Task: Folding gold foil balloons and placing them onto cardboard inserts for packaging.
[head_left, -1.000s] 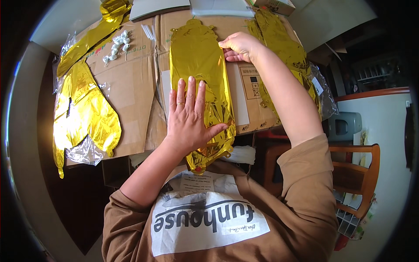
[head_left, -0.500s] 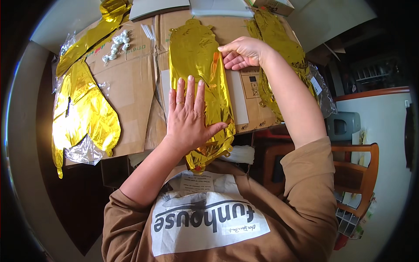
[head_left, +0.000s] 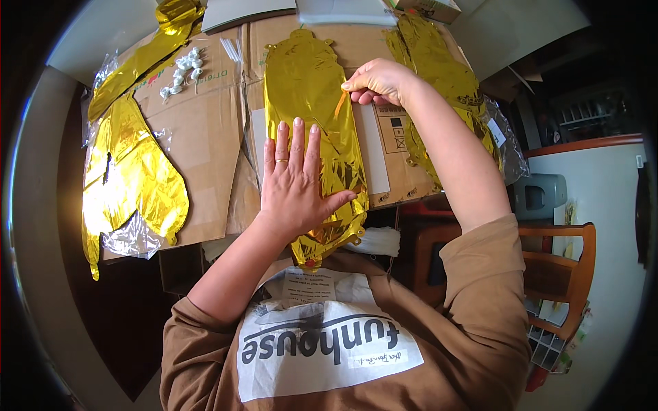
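Note:
A flat gold foil balloon (head_left: 301,75) lies lengthwise before me, its near end hanging past the cardboard's front edge. My left hand (head_left: 293,181) rests palm down on its lower half, with fingers extended and thumb out to the side. At the balloon's upper right edge, my right hand (head_left: 375,83) pinches the foil between thumb and fingertips. A narrow orange streak, which looks like a reflection, runs down the foil just below that pinch. Beneath the balloon, a white sheet (head_left: 378,154) sticks out on the right.
Flattened cardboard (head_left: 205,151) covers the table. More gold foil balloons lie at the left (head_left: 147,168) and right (head_left: 439,75). White coiled pieces (head_left: 184,72) and thin white sticks (head_left: 232,49) sit at the upper left. A wooden chair (head_left: 579,274) stands at the right.
My right hand has moved slightly down along the balloon's right edge, its fingers closing into a tighter pinch. The orange streak has shifted and narrowed. My left hand stays nearly still.

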Action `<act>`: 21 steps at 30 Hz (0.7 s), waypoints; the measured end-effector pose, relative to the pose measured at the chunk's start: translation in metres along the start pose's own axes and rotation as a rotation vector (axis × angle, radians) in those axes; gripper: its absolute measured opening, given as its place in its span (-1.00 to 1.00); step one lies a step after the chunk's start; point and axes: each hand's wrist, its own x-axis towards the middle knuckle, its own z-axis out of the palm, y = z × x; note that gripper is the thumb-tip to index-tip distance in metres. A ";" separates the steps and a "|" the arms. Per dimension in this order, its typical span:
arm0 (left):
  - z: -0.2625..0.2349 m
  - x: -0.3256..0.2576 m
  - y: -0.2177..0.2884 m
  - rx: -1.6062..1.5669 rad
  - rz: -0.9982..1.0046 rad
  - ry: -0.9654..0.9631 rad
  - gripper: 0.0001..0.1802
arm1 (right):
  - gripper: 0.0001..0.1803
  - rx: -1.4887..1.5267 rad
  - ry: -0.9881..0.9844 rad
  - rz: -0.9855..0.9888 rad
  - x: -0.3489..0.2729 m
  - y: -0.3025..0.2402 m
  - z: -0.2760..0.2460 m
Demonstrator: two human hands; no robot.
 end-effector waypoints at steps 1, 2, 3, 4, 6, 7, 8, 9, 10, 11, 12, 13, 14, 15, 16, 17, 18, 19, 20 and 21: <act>0.000 0.000 0.000 -0.004 0.001 0.001 0.34 | -0.83 -0.001 0.002 0.001 0.000 0.000 0.000; 0.000 0.000 0.000 -0.004 0.002 0.002 0.34 | -0.82 -0.003 0.006 0.000 0.000 0.001 -0.001; 0.000 0.000 0.000 -0.004 0.003 0.003 0.34 | -0.81 -0.005 0.010 -0.002 0.001 0.002 -0.002; 0.000 0.001 0.000 -0.004 0.004 0.003 0.34 | -0.80 -0.008 0.014 -0.004 0.001 0.002 -0.002; -0.001 0.001 0.001 -0.006 0.000 -0.003 0.34 | -0.78 0.035 -0.033 0.006 -0.002 0.002 -0.004; -0.001 0.001 0.001 -0.006 -0.002 -0.006 0.34 | -0.77 0.057 -0.056 0.011 -0.004 0.002 -0.005; -0.001 0.000 0.001 -0.006 -0.003 -0.004 0.33 | -0.76 0.063 -0.102 0.007 -0.007 0.000 -0.006; -0.001 0.000 0.000 -0.006 -0.004 -0.003 0.33 | -0.76 0.070 -0.147 0.004 -0.011 -0.001 -0.007; 0.000 0.000 0.000 -0.006 -0.006 -0.002 0.33 | -0.75 0.077 -0.193 0.000 -0.014 0.000 -0.007; -0.001 0.000 0.000 -0.015 -0.009 -0.018 0.33 | -0.75 0.052 -0.233 -0.003 -0.016 0.001 -0.007; -0.001 0.001 0.000 -0.023 -0.012 -0.033 0.33 | -0.75 0.028 -0.273 -0.005 -0.017 0.003 -0.007; -0.001 0.001 0.000 -0.032 -0.016 -0.049 0.33 | -0.74 0.003 -0.313 -0.008 -0.019 0.006 -0.007; -0.001 0.001 0.000 -0.032 -0.013 -0.046 0.33 | -0.75 -0.016 -0.350 -0.004 -0.022 0.009 -0.006; 0.000 0.001 0.000 -0.032 -0.010 -0.043 0.33 | -0.75 -0.035 -0.387 0.000 -0.025 0.012 -0.004; 0.000 0.000 0.000 -0.033 -0.008 -0.040 0.33 | -0.75 -0.054 -0.425 0.004 -0.029 0.015 -0.002; 0.000 0.000 0.000 -0.031 -0.010 -0.041 0.34 | -0.77 -0.049 -0.448 0.021 -0.036 0.017 0.001; 0.000 0.000 0.000 -0.028 -0.012 -0.043 0.34 | -0.77 -0.040 -0.443 0.020 -0.039 0.022 0.004; 0.000 0.000 0.000 -0.026 -0.013 -0.044 0.34 | -0.77 -0.032 -0.438 0.019 -0.040 0.029 0.007; 0.000 0.000 0.001 -0.027 -0.015 -0.046 0.34 | -0.78 -0.021 -0.430 0.021 -0.043 0.033 0.010; -0.001 0.000 0.001 -0.028 -0.016 -0.048 0.34 | -0.78 -0.004 -0.404 0.022 -0.048 0.034 0.012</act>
